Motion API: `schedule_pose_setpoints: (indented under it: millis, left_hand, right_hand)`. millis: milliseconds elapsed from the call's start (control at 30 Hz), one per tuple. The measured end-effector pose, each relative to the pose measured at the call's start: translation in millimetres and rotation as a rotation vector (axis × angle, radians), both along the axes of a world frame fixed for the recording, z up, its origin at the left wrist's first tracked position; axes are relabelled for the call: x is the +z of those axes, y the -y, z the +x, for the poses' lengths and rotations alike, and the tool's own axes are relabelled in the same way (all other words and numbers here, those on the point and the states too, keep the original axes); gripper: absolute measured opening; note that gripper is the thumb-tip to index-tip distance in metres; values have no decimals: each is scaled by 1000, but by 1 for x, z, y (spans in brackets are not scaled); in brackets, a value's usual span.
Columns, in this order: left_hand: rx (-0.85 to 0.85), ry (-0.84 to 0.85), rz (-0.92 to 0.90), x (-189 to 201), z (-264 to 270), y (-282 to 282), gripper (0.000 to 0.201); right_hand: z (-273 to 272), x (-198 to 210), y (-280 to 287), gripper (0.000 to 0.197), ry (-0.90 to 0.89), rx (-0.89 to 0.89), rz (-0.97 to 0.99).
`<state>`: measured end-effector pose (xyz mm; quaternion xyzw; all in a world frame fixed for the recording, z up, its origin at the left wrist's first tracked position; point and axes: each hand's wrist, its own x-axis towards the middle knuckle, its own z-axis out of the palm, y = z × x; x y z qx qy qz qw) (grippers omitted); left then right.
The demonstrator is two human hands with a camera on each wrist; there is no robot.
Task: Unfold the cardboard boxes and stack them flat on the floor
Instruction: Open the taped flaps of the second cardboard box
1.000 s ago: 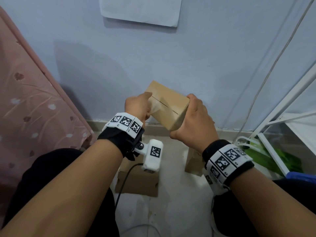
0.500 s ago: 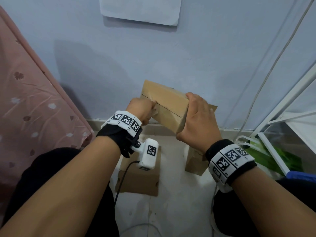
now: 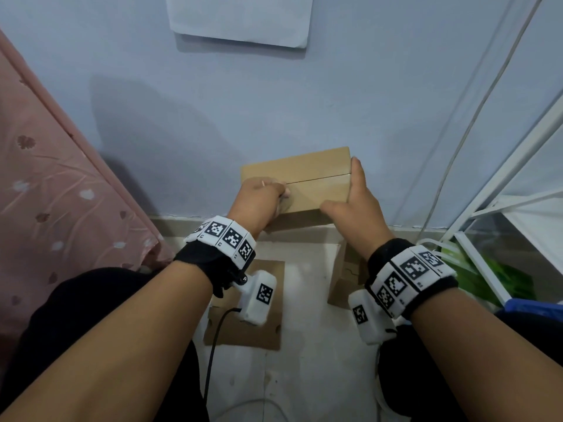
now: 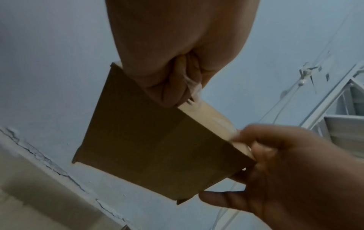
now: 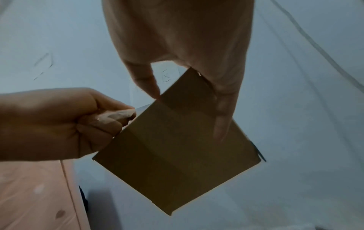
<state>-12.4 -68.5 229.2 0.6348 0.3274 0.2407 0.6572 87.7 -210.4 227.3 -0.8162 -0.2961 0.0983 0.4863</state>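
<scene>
At frame centre, the cardboard box sits between both hands: left hand pinches a clear strip at its seam, right hand grips its end; no readable writing.

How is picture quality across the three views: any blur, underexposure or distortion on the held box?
Head view: evenly lit and sharp, the box clear, the wall casting soft shadows, edges bowed by the wide lens. Left wrist view: the right hand motion-blurred, the box's underside dark. Right wrist view: the box backlit, nearly silhouetted; the left hand soft.

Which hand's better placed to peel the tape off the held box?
Left, likely: the left hand already pinches crumpled tape at the box seam; the right hand steadies the box's end.
</scene>
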Motion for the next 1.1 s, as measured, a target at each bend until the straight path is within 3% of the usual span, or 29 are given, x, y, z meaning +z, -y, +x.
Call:
schedule_pose_setpoints:
  millis: [233, 367, 733, 1100]
  left_hand:
    - [-158, 65, 138, -3, -2, 13, 34]
    - [-185, 92, 127, -2, -3, 18, 28]
    - [-255, 78, 132, 1, -9, 24, 32]
    - [-297, 58, 217, -5, -13, 39, 23]
  right_hand:
    - [4, -2, -2, 87, 8, -159, 108]
    - [7, -2, 1, 75, 29, -235, 143]
    - [4, 5, -4, 63, -273, -332, 236]
    - [2, 0, -7, 46, -258, -441, 69]
